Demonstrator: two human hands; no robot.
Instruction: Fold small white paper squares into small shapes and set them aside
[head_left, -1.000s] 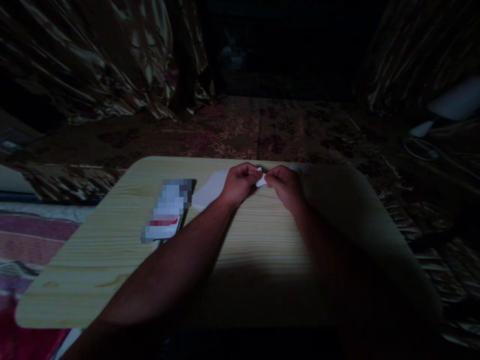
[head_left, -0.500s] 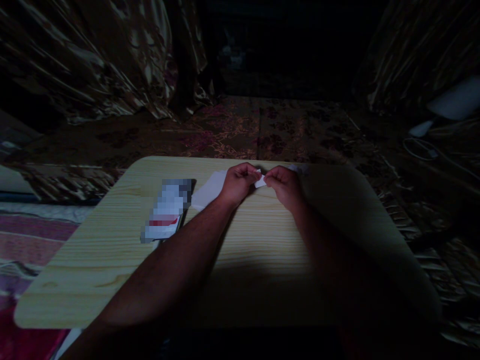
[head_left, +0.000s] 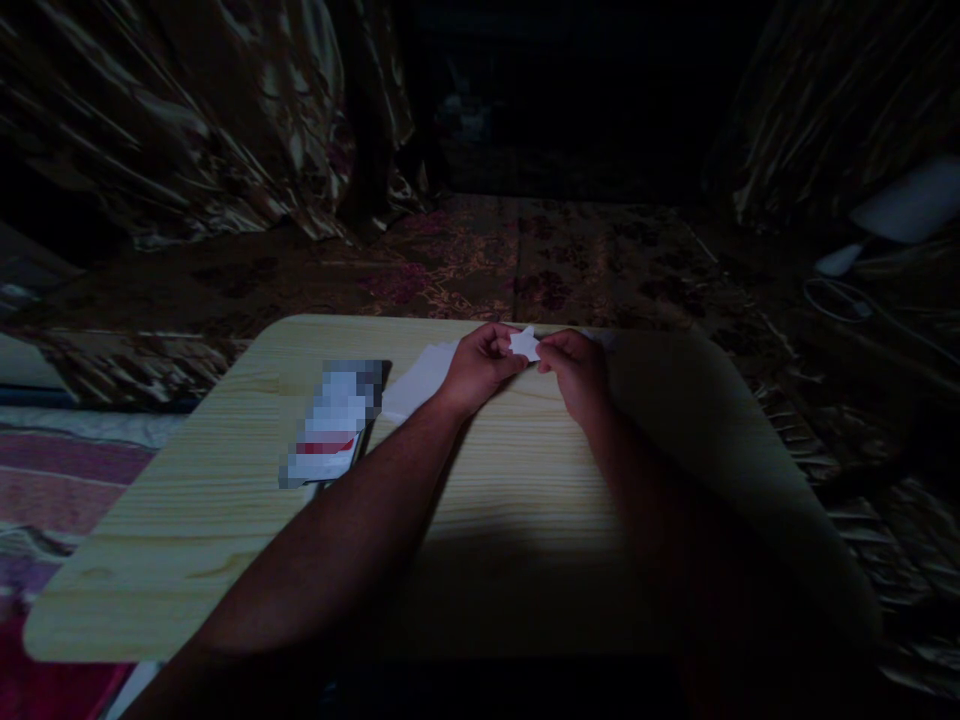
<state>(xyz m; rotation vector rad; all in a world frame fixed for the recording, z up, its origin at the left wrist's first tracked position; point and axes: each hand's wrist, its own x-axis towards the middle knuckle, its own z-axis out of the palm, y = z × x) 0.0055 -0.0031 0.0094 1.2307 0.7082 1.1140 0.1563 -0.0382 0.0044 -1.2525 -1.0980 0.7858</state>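
Observation:
Between my hands, above the far part of the wooden table [head_left: 480, 490], is a small white piece of paper [head_left: 524, 344] with pointed, star-like corners. My left hand [head_left: 481, 368] pinches its left side between thumb and fingers. On the right edge, the thumb and forefinger of my right hand [head_left: 576, 368] are closed. White sheets of paper [head_left: 417, 382] lie flat on the tabletop just left of my left hand, partly covered by it. More pale paper [head_left: 602, 341] shows faintly behind my right hand.
A phone with a blurred-out screen [head_left: 330, 420] lies left of my left forearm. Patterned cloth [head_left: 480, 260] covers a surface beyond the table. A white lamp [head_left: 915, 205] and a cable stand at far right. Striped bedding [head_left: 67, 460] borders the left side.
The white paper has turned and lifted slightly, so its star-like outline now shows. My left thumb has shifted below it, and my right fingers have moved a little at its right edge.

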